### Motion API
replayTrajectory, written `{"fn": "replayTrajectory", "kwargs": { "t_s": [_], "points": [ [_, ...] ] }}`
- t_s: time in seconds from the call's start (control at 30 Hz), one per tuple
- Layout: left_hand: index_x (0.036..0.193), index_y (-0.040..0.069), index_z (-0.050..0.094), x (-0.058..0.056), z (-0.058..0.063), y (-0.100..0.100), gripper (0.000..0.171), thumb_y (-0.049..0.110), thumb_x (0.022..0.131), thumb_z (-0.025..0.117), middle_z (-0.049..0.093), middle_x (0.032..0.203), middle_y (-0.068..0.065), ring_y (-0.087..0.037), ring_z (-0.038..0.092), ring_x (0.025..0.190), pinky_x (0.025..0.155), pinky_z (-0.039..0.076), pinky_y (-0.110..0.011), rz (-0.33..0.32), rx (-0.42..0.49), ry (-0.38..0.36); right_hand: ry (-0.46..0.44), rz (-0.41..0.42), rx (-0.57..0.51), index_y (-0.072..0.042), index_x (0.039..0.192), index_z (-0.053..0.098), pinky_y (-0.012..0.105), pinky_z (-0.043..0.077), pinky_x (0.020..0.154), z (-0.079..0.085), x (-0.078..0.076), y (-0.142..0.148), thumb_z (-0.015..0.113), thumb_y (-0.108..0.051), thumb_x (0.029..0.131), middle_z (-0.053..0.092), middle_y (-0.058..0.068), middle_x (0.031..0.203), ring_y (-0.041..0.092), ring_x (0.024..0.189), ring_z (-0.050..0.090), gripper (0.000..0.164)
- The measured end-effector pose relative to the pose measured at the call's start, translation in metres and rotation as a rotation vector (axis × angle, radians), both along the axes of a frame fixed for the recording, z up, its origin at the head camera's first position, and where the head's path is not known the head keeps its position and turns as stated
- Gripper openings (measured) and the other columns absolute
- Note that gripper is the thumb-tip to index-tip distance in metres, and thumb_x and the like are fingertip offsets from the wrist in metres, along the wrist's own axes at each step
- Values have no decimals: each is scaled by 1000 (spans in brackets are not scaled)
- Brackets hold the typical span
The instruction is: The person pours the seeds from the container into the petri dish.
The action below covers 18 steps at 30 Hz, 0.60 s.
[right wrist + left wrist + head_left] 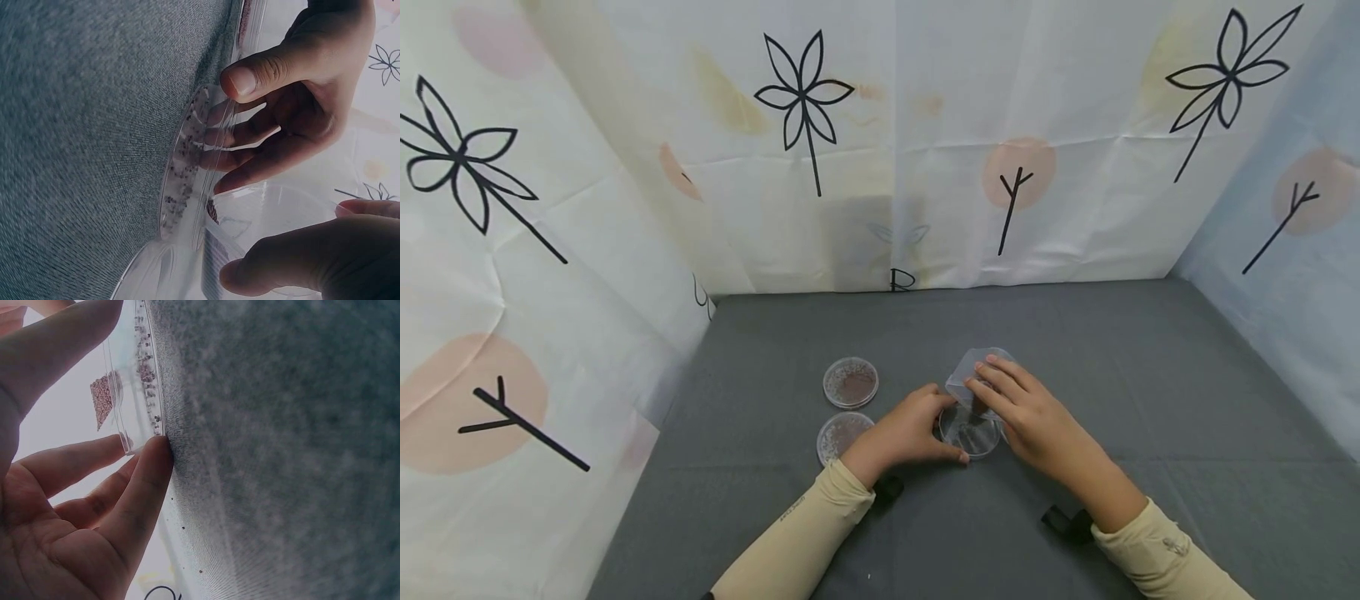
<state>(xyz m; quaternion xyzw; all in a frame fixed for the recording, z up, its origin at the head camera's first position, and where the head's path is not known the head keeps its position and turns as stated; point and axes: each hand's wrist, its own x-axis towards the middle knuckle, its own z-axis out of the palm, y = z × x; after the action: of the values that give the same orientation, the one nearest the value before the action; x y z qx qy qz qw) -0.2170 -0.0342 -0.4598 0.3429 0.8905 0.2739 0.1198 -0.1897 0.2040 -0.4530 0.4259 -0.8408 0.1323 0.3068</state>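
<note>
A clear petri dish lies on the grey cloth, with small dark reddish grains scattered inside. My left hand holds it by the rim, thumb at the near side and fingers curved round the far side. Over the dish, my right hand grips a clear plastic cup, tilted towards it. Reddish-brown grains are gathered in the cup's low end. Whether any are falling cannot be made out.
Left of my hands lie two petri dishes with reddish grains, a farther one and a nearer one partly hidden by my left wrist. A clear round rim shows beside the held dish. Printed cloth walls enclose the grey table.
</note>
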Motion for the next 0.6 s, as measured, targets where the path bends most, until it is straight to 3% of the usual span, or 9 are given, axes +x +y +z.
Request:
{"fn": "replayTrajectory", "kwargs": {
  "t_s": [0.17, 0.6],
  "points": [
    [142, 3, 65, -1, 0, 0, 75, 40, 84, 93, 58, 102, -7, -7, 45, 78, 69, 41, -21, -9, 4, 9, 1, -5, 2, 1, 135, 69, 55, 51, 103, 0, 1, -1, 85, 20, 67, 68, 24, 134, 44, 131, 59, 72],
    [140, 5, 67, 0, -2, 1, 71, 41, 84, 93, 57, 100, -7, -8, 43, 76, 67, 38, -21, 5, 3, -1, 6, -21, 13, 0, 136, 69, 54, 48, 107, 1, 4, -2, 81, 22, 69, 68, 22, 135, 42, 131, 59, 72]
  ]
}}
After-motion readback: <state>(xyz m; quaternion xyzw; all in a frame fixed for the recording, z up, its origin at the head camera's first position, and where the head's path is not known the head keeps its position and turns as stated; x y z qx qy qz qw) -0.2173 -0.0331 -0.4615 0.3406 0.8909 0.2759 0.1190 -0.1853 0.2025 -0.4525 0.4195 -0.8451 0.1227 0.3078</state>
